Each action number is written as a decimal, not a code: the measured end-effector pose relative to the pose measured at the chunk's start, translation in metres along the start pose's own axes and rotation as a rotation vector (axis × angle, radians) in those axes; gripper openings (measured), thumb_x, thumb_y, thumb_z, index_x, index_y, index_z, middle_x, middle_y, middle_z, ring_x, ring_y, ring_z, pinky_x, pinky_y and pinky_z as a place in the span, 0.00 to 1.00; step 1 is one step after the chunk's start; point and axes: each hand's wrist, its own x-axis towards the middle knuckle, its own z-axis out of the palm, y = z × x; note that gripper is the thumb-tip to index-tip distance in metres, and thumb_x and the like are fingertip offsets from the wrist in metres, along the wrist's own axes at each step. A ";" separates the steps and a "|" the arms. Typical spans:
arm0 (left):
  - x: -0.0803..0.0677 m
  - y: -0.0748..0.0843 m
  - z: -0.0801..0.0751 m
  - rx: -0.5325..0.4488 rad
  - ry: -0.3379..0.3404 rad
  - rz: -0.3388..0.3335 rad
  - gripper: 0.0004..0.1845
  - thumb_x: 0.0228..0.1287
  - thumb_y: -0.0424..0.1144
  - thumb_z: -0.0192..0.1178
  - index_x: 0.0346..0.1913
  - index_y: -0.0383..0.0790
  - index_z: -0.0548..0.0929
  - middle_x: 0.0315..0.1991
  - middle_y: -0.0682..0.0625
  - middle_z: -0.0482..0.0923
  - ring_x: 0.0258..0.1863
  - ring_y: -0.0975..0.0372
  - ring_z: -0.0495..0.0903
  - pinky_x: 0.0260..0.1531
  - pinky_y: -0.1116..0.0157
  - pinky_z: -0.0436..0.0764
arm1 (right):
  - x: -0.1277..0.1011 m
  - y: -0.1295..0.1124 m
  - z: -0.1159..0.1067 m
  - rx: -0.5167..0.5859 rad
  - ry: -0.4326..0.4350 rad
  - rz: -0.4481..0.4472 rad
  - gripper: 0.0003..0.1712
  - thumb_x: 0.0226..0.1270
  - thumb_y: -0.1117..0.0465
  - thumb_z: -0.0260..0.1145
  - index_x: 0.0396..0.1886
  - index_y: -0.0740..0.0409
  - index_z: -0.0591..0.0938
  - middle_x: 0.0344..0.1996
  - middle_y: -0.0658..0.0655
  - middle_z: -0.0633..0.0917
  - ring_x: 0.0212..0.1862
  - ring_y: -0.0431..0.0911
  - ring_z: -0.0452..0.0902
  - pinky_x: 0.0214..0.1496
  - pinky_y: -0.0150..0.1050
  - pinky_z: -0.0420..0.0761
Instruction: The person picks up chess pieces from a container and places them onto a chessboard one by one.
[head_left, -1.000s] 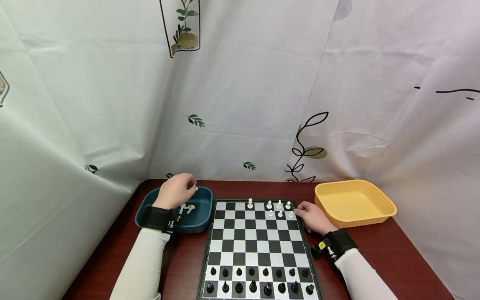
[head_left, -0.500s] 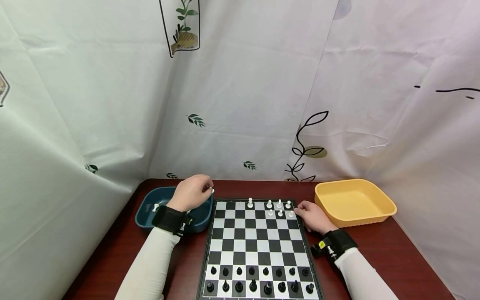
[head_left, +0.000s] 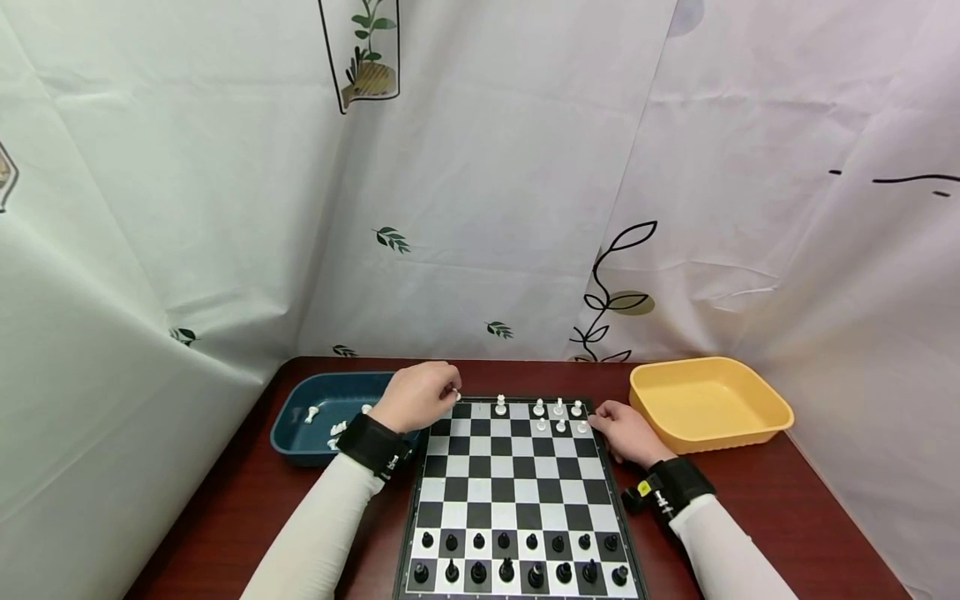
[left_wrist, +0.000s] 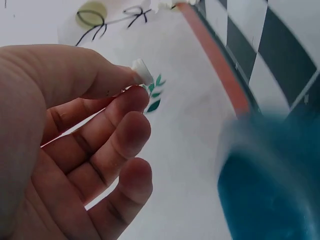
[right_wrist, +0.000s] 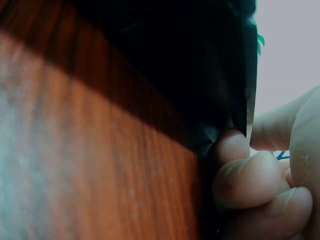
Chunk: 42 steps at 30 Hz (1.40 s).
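The left hand (head_left: 415, 397) pinched a small white plastic chess piece (head_left: 456, 393) betw. thumb and forefinger; the other fingers (left_wrist: 127, 137) were loosely curled beneath it. The piece sat at the fingertips, just over the far left corner of the black-and-white folding chessboard (head_left: 517, 492), right beside the dark blue plastic tray (head_left: 315, 392). A few white pieces (head_left: 333, 429) lay loose inside that tray. The right hand (head_left: 626, 433) rested on the red-brown wooden desk (head_left: 750, 517) at the board's right edge, fingers curled against the rim, gripping no piece. Near it, approx. seven white pieces (head_left: 558, 415) stood on the far two rows. Black pieces (head_left: 517, 558) filled the two near rows. An empty-looking yellow plastic tray (head_left: 708, 404) stood to the right of the board, close to the right hand.
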 end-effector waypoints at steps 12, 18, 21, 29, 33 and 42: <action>0.012 0.027 0.017 -0.043 -0.053 0.120 0.04 0.75 0.34 0.71 0.46 0.46 0.92 0.40 0.55 0.87 0.36 0.63 0.83 0.35 0.63 0.83 | 0.000 0.001 0.000 -0.002 0.002 0.003 0.10 0.85 0.58 0.63 0.42 0.61 0.80 0.16 0.54 0.76 0.12 0.47 0.70 0.19 0.41 0.73; 0.017 0.037 0.024 -0.008 -0.075 0.142 0.04 0.75 0.35 0.71 0.46 0.48 0.91 0.41 0.56 0.88 0.35 0.65 0.83 0.34 0.64 0.83 | 0.001 0.000 0.000 -0.004 0.000 0.006 0.11 0.85 0.58 0.63 0.41 0.61 0.80 0.16 0.54 0.76 0.12 0.47 0.71 0.19 0.41 0.73; 0.022 0.044 0.028 -0.007 -0.085 0.168 0.04 0.75 0.36 0.71 0.45 0.50 0.91 0.40 0.58 0.88 0.34 0.66 0.82 0.34 0.65 0.82 | 0.000 0.000 0.000 -0.005 0.001 0.007 0.10 0.85 0.58 0.63 0.42 0.61 0.80 0.16 0.54 0.76 0.12 0.47 0.71 0.19 0.41 0.73; 0.036 0.057 0.043 0.024 -0.131 0.225 0.04 0.77 0.38 0.69 0.42 0.52 0.90 0.36 0.59 0.86 0.33 0.68 0.79 0.34 0.69 0.79 | -0.001 0.002 0.000 -0.001 0.003 0.009 0.10 0.85 0.59 0.63 0.42 0.61 0.80 0.16 0.54 0.76 0.12 0.47 0.70 0.19 0.41 0.73; 0.041 0.061 0.050 0.041 -0.150 0.217 0.04 0.78 0.39 0.70 0.43 0.53 0.90 0.36 0.59 0.86 0.33 0.69 0.80 0.34 0.69 0.79 | -0.001 0.001 0.000 -0.003 0.002 0.018 0.10 0.85 0.58 0.63 0.42 0.61 0.79 0.16 0.54 0.76 0.13 0.47 0.71 0.19 0.41 0.73; 0.047 0.067 0.059 0.041 -0.174 0.221 0.05 0.78 0.38 0.69 0.41 0.53 0.91 0.36 0.61 0.86 0.31 0.70 0.77 0.30 0.69 0.74 | 0.001 0.000 0.000 0.002 -0.002 0.021 0.11 0.85 0.57 0.63 0.42 0.61 0.80 0.16 0.54 0.76 0.13 0.47 0.71 0.19 0.41 0.73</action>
